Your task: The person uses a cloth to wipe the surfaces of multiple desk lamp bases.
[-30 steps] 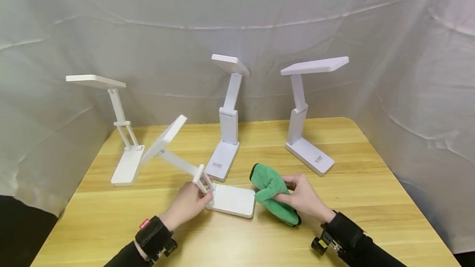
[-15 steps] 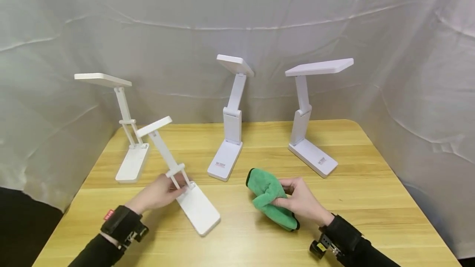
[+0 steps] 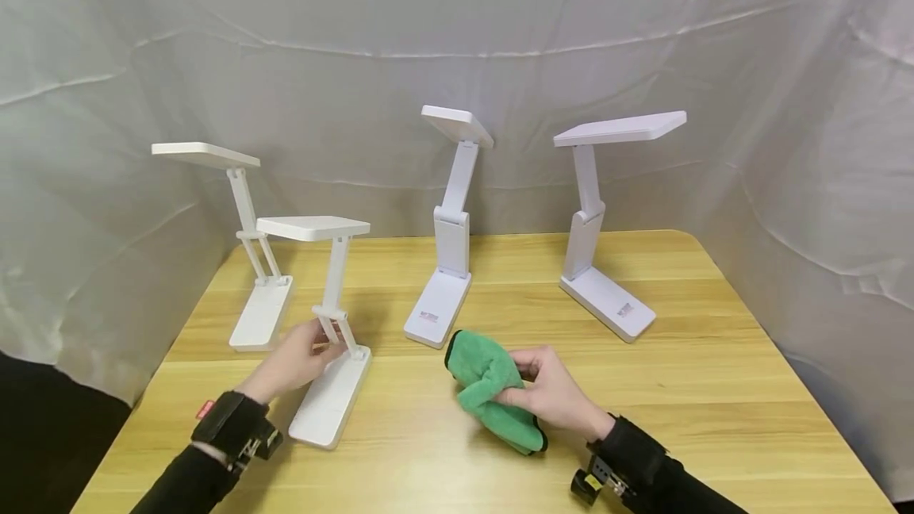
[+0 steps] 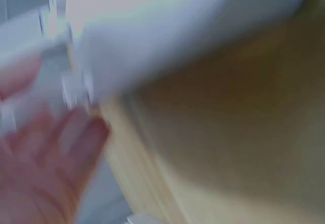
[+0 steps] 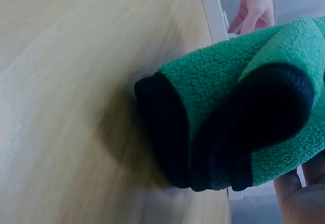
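Observation:
My left hand [image 3: 300, 359] grips the lower struts of a white folding desk lamp [image 3: 332, 399] at the left front. The lamp's base points toward the near edge, and its flat head spreads above the hand. In the left wrist view the lamp's base [image 4: 137, 36] is blurred beside my fingers. A folded green cloth [image 3: 489, 387] with black edging is pinched between thumb and fingers of my right hand [image 3: 553, 391], low over the table, right of the lamp. The right wrist view shows the cloth [image 5: 218, 71] up close, covering most of that hand.
Three more white lamps stand unfolded along the back: a left lamp [image 3: 260, 316] close behind my left hand, a middle lamp [image 3: 437, 308] and a right lamp [image 3: 607, 304]. Grey fabric [image 3: 343, 117] hangs behind and at both sides of the wooden table [image 3: 685, 411].
My left hand has moved left and turned the lamp, swinging its base from pointing right to pointing toward the near left. My right hand and the cloth have shifted slightly left.

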{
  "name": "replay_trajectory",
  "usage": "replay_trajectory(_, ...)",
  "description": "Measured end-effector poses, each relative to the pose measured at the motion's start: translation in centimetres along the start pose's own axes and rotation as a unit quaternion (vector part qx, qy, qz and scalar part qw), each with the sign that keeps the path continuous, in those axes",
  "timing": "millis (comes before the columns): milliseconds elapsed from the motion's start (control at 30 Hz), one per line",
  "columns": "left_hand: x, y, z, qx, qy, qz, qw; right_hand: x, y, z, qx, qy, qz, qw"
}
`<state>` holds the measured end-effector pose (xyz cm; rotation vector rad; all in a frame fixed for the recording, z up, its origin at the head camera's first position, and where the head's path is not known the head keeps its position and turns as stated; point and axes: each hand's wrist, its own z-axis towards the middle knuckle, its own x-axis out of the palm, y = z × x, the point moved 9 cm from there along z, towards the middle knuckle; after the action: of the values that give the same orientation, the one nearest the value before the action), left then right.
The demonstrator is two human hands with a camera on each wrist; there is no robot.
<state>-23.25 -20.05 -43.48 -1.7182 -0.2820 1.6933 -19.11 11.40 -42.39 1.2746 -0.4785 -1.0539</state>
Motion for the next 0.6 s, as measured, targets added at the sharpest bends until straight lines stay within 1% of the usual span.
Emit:
replay_trajectory(67, -0.2, -0.2, -1.1, -0.037, -0.041, 0.048, 0.9974, -0.1, -0.1, -0.1, 0.001, -0.001, -0.002, 1.0)
replay_trajectory(100, -0.2, -0.3, -1.7, -0.056, -0.05, 0.075, 0.9944, -0.2, -0.2, -0.2, 0.004, -0.003, -0.001, 1.0)
replay_trajectory(133, -0.1, -0.5, -2.3, -0.073, -0.054, 0.107, 0.9901, -0.3, -0.2, -0.2, 0.006, -0.004, 0.001, 1.0)
replay_trajectory(200, 0.2, -1.1, -3.3, -0.102, -0.051, 0.166, 0.9796, -0.4, -0.2, -0.3, 0.008, -0.007, 0.002, 1.0)
replay_trajectory(267, 0.8, -1.5, -3.9, -0.122, -0.038, 0.199, 0.9716, -0.5, -0.2, -0.4, 0.011, -0.013, 0.004, 1.0)
replay_trajectory(333, 1.2, -1.8, -4.2, -0.136, -0.028, 0.216, 0.9665, -0.6, -0.2, -0.4, 0.015, -0.021, 0.006, 1.0)
replay_trajectory(433, 1.6, -1.9, -4.2, -0.154, -0.023, 0.23, 0.9606, -0.6, 0.0, -0.3, 0.015, -0.033, 0.007, 0.999)
replay_trajectory(533, 1.7, -1.7, -3.8, -0.164, -0.016, 0.24, 0.9568, -0.6, 0.3, -0.2, 0.007, -0.04, 0.009, 0.999)
replay_trajectory(600, 1.5, -1.2, -3.2, -0.175, -0.01, 0.239, 0.955, -0.6, 0.4, -0.1, 0.0, -0.042, 0.009, 0.999)
